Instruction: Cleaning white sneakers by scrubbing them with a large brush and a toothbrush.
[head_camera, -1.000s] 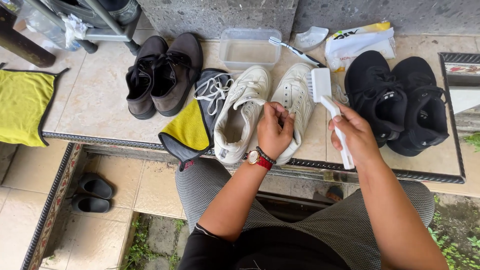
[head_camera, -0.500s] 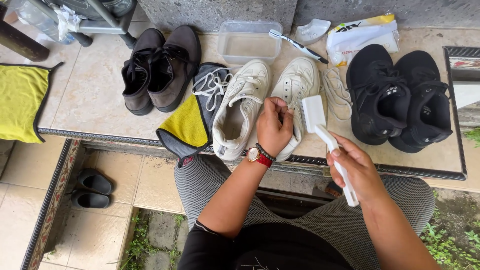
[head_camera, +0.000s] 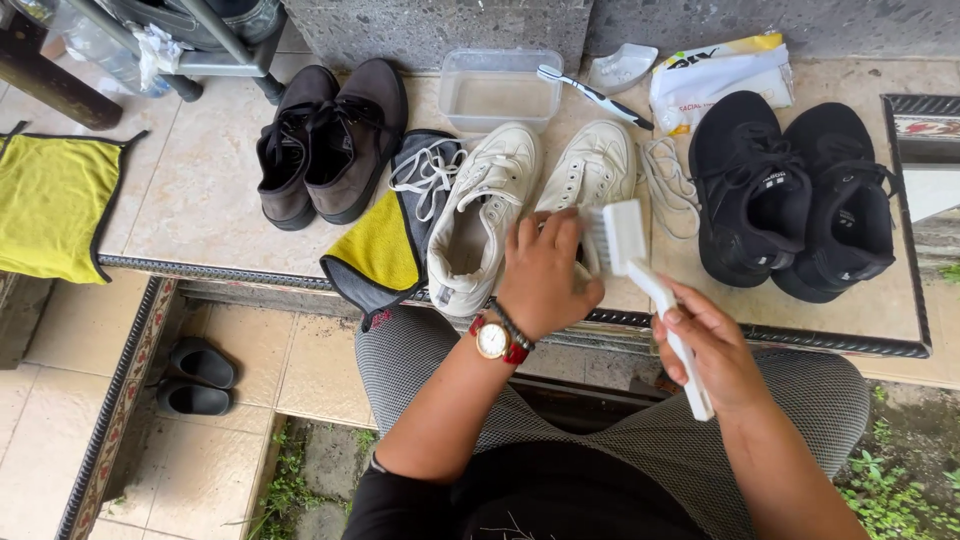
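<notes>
My left hand (head_camera: 545, 270), with a red-strapped watch on the wrist, grips the heel end of a white sneaker (head_camera: 592, 175) lying on the tiled ledge. My right hand (head_camera: 712, 350) holds the handle of a white scrub brush (head_camera: 625, 240), whose bristled head touches the side of that sneaker by my left fingers. The second white sneaker (head_camera: 480, 225) lies just left of it, partly over a grey and yellow cloth (head_camera: 385, 245).
Brown shoes (head_camera: 330, 140) sit at the left, black sneakers (head_camera: 790, 195) at the right. A clear tub of water (head_camera: 500, 90), a toothbrush (head_camera: 590, 95), loose white laces (head_camera: 670, 190), a white packet (head_camera: 720, 70) and a yellow cloth (head_camera: 50, 205) lie around. Black sandals (head_camera: 195, 378) rest on the lower floor.
My right hand has brought the brush left and down until its head meets the sneaker held by my left hand. The view has shifted slightly.
</notes>
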